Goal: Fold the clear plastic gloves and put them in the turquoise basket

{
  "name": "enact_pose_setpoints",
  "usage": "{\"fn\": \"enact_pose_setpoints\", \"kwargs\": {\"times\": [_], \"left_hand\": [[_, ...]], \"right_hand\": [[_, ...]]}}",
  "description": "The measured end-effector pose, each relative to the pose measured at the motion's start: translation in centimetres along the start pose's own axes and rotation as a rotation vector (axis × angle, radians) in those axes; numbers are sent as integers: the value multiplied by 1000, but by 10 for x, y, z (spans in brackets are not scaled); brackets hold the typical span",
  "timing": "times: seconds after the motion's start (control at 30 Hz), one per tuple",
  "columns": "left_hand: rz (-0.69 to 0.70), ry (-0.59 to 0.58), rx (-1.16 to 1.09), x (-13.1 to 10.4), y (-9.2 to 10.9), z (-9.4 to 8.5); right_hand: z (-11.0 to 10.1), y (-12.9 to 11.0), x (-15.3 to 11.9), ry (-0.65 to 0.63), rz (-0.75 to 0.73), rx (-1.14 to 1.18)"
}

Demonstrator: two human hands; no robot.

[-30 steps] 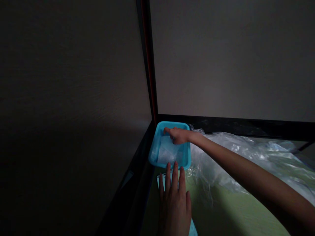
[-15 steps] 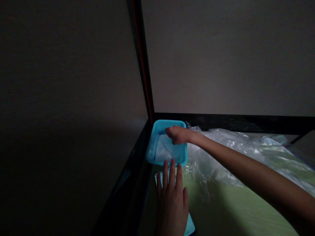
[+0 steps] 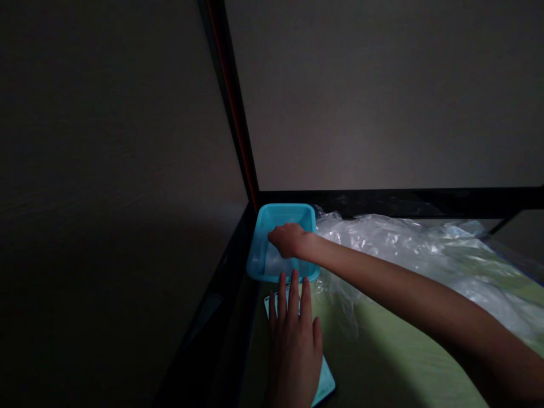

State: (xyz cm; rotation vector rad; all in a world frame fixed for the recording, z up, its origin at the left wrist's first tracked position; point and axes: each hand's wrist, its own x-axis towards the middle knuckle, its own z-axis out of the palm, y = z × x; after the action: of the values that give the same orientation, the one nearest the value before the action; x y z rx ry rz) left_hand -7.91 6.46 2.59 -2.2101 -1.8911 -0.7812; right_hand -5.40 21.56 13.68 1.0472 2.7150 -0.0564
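Observation:
My right hand reaches in over a blue plastic tub with its fingers curled closed. What they hold, if anything, is hidden. Beneath that hand a whitish, thin sheet-like piece lies on the tub's bottom. My left hand is palm down with its fingers spread, the tips close to the tub's near rim; whether they touch it I cannot tell. Partly covered by the left hand is a flat, light-blue, rectangular object with a dark edge, lying on the green mat.
Crumpled clear plastic sheeting spreads over the green woven mat to the right of the tub. Two walls meet at a dark post behind the tub. Dark trim runs along the back wall's foot.
My right hand has moved left and slightly down over the tub, covering more of the whitish piece. My left hand keeps nearly the same place. The view has shifted slightly.

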Motion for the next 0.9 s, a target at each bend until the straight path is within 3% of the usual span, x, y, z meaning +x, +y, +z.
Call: {"fn": "enact_pose_setpoints", "kwargs": {"times": [0.1,0.27,0.47,0.67,0.9], "left_hand": [[-7,18,-4,-1,0,2],[-5,-10,-24,-1,0,-1],[8,-56,-29,0,-1,-5],[4,-29,-56,0,-1,-3],[-2,-30,-85,0,-2,-2]], "right_hand": [[2,-3,5,-113,57,-31],[7,4,15,-230,10,-14],[18,9,26,-304,-23,31],[15,12,28,-371,-121,158],[14,16,22,-368,-241,167]]}}
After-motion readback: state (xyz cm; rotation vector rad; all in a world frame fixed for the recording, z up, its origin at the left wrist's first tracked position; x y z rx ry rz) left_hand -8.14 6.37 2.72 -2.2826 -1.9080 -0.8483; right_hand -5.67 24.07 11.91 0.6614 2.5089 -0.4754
